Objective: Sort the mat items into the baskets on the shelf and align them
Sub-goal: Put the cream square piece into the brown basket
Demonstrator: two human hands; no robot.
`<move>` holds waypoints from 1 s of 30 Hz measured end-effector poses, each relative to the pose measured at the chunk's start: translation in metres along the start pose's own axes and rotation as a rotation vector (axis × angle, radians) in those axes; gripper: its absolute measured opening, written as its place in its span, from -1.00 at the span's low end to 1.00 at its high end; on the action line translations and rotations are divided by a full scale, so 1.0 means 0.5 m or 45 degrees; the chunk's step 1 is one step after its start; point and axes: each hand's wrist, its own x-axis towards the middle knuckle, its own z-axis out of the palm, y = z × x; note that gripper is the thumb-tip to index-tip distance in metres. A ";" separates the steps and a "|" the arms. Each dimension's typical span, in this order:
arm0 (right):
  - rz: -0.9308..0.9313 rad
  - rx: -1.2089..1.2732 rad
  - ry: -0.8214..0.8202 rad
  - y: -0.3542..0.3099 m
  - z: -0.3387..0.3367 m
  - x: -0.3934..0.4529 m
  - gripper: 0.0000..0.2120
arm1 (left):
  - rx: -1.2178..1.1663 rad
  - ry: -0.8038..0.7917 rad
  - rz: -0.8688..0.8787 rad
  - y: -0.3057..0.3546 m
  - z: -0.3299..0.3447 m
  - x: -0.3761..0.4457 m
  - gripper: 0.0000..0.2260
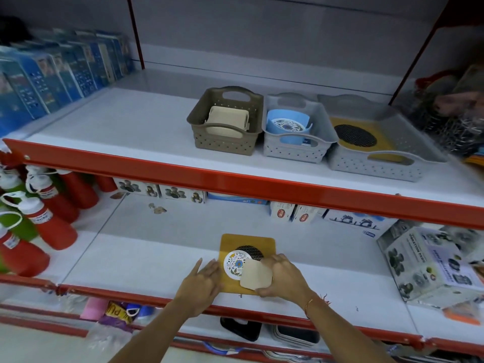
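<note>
On the lower shelf lies a yellow square mat (264, 244) with a black mesh disc in its middle. A round floral coaster (234, 264) and a beige square coaster (255, 276) rest on top of it. My right hand (284, 276) grips the beige coaster at its right side. My left hand (203, 282) lies flat against the yellow mat's left edge. On the upper shelf stand three baskets: a brown one (225, 146) with beige coasters, a small grey one (293, 153) with a blue holder and floral coaster, and a wide grey one (377, 169) with a yellow mat.
Red and green bottles (47, 221) stand at the lower left. Blue boxes (52, 74) line the upper left. A printed box (429, 265) sits at the lower right, small boxes (180, 192) along the back. Red shelf edges (235, 179) run across.
</note>
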 end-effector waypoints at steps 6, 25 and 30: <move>-0.009 0.081 0.132 -0.005 -0.024 -0.040 -0.16 | -0.033 -0.032 -0.051 0.004 -0.051 -0.020 -0.38; -0.419 0.168 0.607 -0.167 -0.283 -0.222 -0.22 | -0.256 0.962 0.081 0.012 -0.372 -0.144 -0.59; -0.546 0.072 0.687 -0.194 -0.344 -0.238 -0.26 | -0.145 1.105 0.107 -0.007 -0.443 -0.118 -0.57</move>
